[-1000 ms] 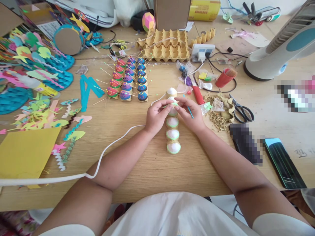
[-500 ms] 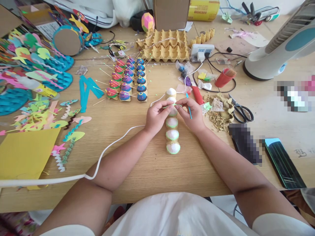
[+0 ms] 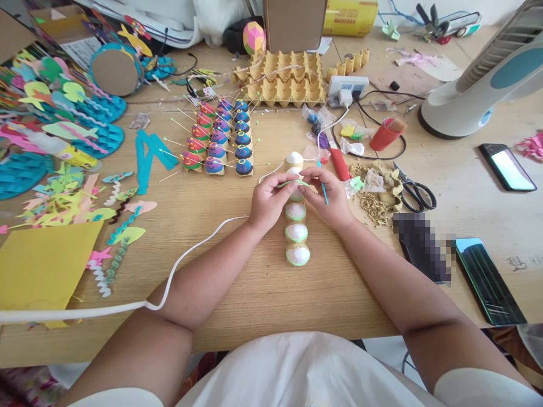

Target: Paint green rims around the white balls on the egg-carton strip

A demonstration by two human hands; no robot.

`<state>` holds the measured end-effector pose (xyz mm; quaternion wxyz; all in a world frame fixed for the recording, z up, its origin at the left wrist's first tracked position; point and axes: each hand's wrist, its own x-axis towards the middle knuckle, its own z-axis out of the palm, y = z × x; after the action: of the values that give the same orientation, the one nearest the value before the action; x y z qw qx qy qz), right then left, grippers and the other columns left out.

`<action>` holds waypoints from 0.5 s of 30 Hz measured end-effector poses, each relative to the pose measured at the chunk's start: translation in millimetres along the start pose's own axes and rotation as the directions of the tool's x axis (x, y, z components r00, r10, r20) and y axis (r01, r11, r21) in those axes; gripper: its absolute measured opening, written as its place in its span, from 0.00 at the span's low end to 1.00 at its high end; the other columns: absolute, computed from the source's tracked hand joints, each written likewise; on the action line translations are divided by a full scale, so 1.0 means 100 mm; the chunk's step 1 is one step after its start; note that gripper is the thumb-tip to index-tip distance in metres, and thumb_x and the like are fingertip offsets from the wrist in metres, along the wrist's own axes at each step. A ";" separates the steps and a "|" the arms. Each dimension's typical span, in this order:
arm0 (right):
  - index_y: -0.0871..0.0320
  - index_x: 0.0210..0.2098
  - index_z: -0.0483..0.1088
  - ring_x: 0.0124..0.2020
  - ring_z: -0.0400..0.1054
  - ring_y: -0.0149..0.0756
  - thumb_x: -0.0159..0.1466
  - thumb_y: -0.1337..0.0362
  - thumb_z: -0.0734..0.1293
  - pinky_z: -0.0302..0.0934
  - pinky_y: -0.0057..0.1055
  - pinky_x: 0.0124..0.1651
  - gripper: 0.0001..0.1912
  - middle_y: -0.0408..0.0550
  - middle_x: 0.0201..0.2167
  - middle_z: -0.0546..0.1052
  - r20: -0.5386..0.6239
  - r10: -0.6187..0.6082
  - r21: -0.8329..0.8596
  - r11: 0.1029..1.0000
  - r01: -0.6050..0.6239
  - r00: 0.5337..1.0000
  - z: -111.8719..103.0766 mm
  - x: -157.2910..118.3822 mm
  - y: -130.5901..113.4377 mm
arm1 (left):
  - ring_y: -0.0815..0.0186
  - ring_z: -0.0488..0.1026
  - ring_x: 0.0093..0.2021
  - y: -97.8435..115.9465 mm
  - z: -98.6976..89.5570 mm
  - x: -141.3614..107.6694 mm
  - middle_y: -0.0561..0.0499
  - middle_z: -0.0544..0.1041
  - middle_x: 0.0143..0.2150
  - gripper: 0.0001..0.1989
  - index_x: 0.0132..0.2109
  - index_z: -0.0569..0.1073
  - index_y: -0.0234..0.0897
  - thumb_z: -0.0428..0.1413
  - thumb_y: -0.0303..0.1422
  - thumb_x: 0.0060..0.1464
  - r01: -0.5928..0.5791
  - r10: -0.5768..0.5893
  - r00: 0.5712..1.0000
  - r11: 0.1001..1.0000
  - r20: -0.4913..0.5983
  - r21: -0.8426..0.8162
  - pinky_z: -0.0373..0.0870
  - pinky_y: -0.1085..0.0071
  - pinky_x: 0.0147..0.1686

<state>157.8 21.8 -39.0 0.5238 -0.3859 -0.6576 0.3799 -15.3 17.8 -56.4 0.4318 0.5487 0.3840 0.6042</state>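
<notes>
Between my two hands stretches a thin light-green strip [image 3: 300,182] that looks like modelling clay. My left hand [image 3: 270,199] pinches its left end with thumb and finger. The other end is pinched by my right hand [image 3: 333,199], which also has a slim blue stick tool [image 3: 324,192] between its fingers. Beneath the hands, a row of egg-carton cups [image 3: 297,232] runs away from me, each capped in white. Green edging rims the nearer caps; the farthest cap [image 3: 294,157] is plain white. My fingers partly hide the middle of the row.
Painted egg-carton caterpillars [image 3: 218,137] with pin feelers stand left of centre. Behind them lie bare egg cartons [image 3: 288,79]. Scissors [image 3: 418,189], clay packets [image 3: 352,131] and a phone [image 3: 490,280] are on the right. A white cable [image 3: 186,249] crosses my left arm. Paper cut-outs [image 3: 80,198] cover the left.
The green strip now shows longer and slightly arched between my fingers. My right hand has shifted slightly, and the blue stick has moved a little left with it.
</notes>
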 end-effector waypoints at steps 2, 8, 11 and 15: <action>0.51 0.47 0.79 0.44 0.76 0.39 0.66 0.42 0.76 0.74 0.42 0.53 0.21 0.48 0.45 0.84 -0.002 0.005 -0.013 1.000 -0.005 1.000 0.00 0.01 0.00 | 0.60 0.85 0.49 -0.01 0.00 0.00 0.46 0.89 0.46 0.18 0.45 0.86 0.42 0.69 0.51 0.60 -0.012 0.012 1.000 1.000 -0.002 0.020 0.81 0.64 0.51; 0.52 0.41 0.80 0.37 0.74 0.37 0.66 0.37 0.73 0.72 0.39 0.46 0.24 0.47 0.38 0.84 -0.051 0.003 -0.062 0.998 -0.006 0.999 -0.02 0.01 -0.01 | 0.61 0.83 0.48 0.00 0.01 0.00 0.47 0.88 0.48 0.24 0.50 0.85 0.43 0.67 0.57 0.61 0.019 -0.019 1.000 1.000 -0.022 0.007 0.79 0.66 0.51; 0.52 0.39 0.79 0.36 0.73 0.37 0.67 0.37 0.73 0.71 0.39 0.46 0.24 0.46 0.36 0.83 -0.053 -0.004 -0.090 0.996 -0.001 0.999 -0.02 0.01 0.00 | 0.60 0.83 0.49 0.04 0.03 0.01 0.47 0.87 0.47 0.27 0.51 0.83 0.43 0.61 0.62 0.63 0.036 -0.036 0.998 0.999 -0.045 -0.002 0.79 0.63 0.54; 0.52 0.38 0.79 0.37 0.72 0.38 0.68 0.39 0.71 0.69 0.40 0.46 0.22 0.47 0.36 0.82 -0.065 -0.024 -0.130 0.991 0.016 0.998 -0.03 0.02 0.05 | 0.60 0.82 0.47 0.04 0.02 0.01 0.47 0.85 0.45 0.31 0.51 0.83 0.44 0.56 0.65 0.65 0.035 -0.032 0.993 0.999 -0.110 0.018 0.79 0.64 0.48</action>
<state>160.7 25.4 -42.3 0.5231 -0.4250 -0.6669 0.3179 -13.9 17.4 -52.2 0.4145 0.5125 0.4224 0.6222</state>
